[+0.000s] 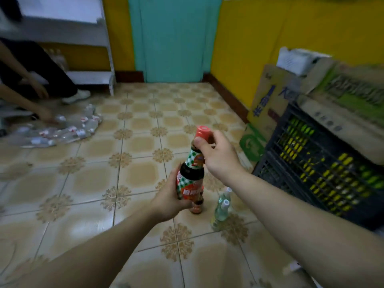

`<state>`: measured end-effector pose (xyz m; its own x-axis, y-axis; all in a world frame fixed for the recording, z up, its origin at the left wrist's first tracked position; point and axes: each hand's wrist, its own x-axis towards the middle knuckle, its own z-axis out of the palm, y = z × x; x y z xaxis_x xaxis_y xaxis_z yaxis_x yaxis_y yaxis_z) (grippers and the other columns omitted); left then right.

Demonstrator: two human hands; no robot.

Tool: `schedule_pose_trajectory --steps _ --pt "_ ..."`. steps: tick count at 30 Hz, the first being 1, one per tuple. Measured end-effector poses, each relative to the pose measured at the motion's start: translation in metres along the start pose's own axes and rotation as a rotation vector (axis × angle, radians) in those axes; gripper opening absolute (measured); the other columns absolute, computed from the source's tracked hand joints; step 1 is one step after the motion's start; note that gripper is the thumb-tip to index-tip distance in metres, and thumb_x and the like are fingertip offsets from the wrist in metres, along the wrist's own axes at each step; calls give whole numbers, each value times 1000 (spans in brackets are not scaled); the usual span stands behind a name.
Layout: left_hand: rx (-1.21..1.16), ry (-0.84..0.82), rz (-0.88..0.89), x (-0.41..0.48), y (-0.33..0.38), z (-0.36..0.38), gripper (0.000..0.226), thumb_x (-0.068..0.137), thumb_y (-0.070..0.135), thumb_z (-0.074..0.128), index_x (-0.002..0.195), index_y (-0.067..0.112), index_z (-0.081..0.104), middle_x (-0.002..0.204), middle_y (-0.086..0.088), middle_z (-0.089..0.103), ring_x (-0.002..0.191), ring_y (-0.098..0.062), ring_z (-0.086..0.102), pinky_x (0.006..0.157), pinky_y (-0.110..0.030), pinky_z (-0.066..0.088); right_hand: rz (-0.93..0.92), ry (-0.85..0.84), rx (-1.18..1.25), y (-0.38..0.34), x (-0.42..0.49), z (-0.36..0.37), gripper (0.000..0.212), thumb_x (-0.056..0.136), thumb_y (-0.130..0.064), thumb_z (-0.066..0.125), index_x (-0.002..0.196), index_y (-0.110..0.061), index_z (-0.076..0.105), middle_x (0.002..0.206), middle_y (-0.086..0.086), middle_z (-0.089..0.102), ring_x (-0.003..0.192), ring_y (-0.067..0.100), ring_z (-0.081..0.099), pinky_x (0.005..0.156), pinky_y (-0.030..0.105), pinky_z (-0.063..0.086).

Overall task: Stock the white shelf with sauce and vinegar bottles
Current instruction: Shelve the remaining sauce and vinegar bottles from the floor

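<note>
Dark sauce bottle [190, 175] held upright above the tiled floor [143, 144], near centre. The left hand [169, 197] curls its fingers round the labelled body, and the right hand [217, 153] pinches the neck beneath the red cap [202, 132]. The white shelf [91, 77] stands far left, well apart, its load too blurred to read. Pale bottles [222, 206] remain on the floor near right, so stocking appears unfinished.

I see the tiled floor [141, 142] bearing the white shelf [91, 77], heaped clear bottles [62, 133], two green bottles [222, 206] and a black crate [301, 163].
</note>
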<state>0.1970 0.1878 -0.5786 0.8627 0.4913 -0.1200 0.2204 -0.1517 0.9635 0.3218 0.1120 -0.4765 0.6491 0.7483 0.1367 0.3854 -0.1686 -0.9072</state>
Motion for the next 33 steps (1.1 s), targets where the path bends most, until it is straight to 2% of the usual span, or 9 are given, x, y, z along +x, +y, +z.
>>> schedule_pose_trajectory --steps 3,6,9,11,14,18,21,27,33 --pt "-36 58 125 -35 64 -2 110 71 -3 76 144 36 4 123 7 47 101 -4 59 81 -25 53 -85 104 52 -68 -20 -32 23 94 -40 57 106 -22 60 98 -8 64 93 12 62 75 28 49" --pt "-120 100 230 -67 118 -3 97 71 -6 75 139 36 19 120 -3 57 95 -12 66 75 -27 56 -130 83 75 -118 -40 -65 26 94 -44 56 113 -27 54 105 -5 63 100 19 63 88 41 53" --pt "-193 110 342 -99 166 2 80 75 -5 72 129 39 32 114 -2 60 91 -10 67 71 -21 55 -135 -32 91 -147 -69 -91 58 92 -39 61 142 -39 31 114 2 62 102 22 63 91 47 53" --pt "-228 79 400 -117 192 9 77 75 -1 74 129 41 38 116 -2 59 94 -12 67 74 -24 55 -169 -15 117 -163 -89 -107 72 92 -34 63 149 -41 19 117 5 61 101 23 64 89 47 54" --pt "-318 21 442 -141 222 24 68 67 14 73 120 45 44 121 -7 55 102 -23 65 81 -36 56 -219 46 123 -187 -117 -133 73 94 -34 60 151 -40 15 121 4 58 99 22 64 84 43 55" --pt "-478 -108 455 -162 252 51 64 67 15 66 124 37 48 118 -10 60 101 -29 66 84 -47 55 -251 114 141 -207 -148 -165 75 95 -38 57 152 -43 7 112 -3 58 95 18 65 79 39 56" --pt "-551 -220 463 -168 269 69 69 66 14 65 131 30 48 121 -13 61 99 -29 68 79 -48 57 -288 180 121 -216 -167 -187 75 95 -39 57 153 -42 9 123 -1 56 104 21 64 93 47 53" --pt "-485 -421 479 -165 295 95 94 52 20 83 135 37 43 125 -12 61 111 -33 62 94 -53 49 -373 356 128 -221 -192 -220 71 94 -30 61 151 -39 19 123 7 60 95 21 68 81 42 59" --pt "-366 -369 527 -156 312 135 92 58 6 80 135 37 41 126 -13 55 107 -30 64 93 -47 52 -347 607 47 -199 -220 -243 74 92 -39 61 150 -46 15 130 6 57 99 21 66 84 44 58"
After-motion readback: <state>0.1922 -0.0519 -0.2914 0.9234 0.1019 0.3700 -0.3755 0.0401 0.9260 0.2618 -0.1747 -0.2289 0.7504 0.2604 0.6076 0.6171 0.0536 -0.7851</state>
